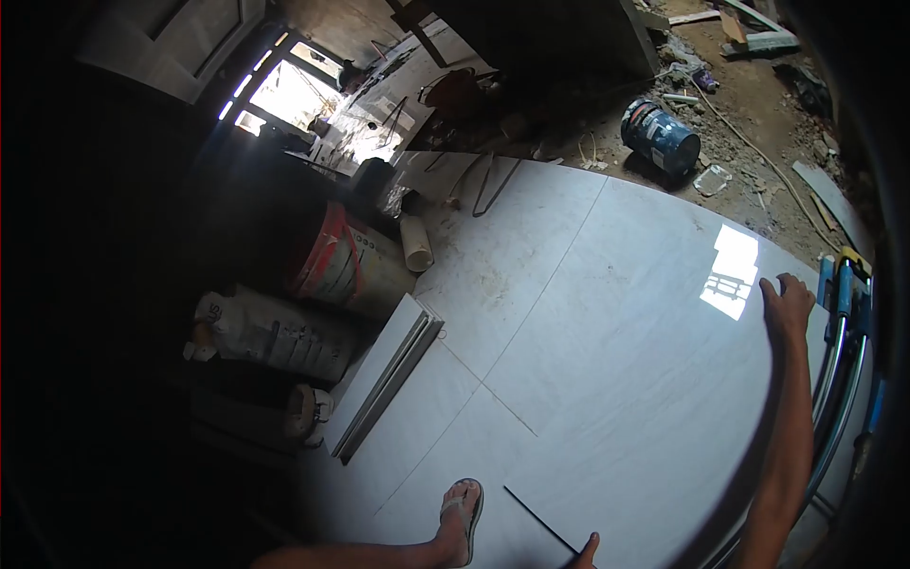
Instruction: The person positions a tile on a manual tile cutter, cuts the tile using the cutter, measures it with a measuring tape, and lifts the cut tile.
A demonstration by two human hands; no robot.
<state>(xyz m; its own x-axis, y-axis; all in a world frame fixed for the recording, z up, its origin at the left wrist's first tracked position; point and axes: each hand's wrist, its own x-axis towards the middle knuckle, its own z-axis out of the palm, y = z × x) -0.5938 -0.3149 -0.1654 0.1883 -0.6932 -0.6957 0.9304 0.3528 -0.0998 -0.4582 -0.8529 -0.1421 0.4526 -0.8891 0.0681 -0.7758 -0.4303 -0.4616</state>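
Observation:
My left hand shows only in part at the bottom edge, closed around a thin black rod that points up and left over the pale floor tiles. My right hand reaches far to the right, fingers apart, at the edge of a large white marbled tile. Just beyond it lies what looks like a tile cutter, with chrome rails and blue parts. A sandalled foot stands on the tiles left of the rod.
Stacked tiles lie at the left, beside a dirty bucket with red trim and a whitish sack or container. A dark blue bucket lies on rubble-strewn dirt past the tile edge. Deep shadow covers the left.

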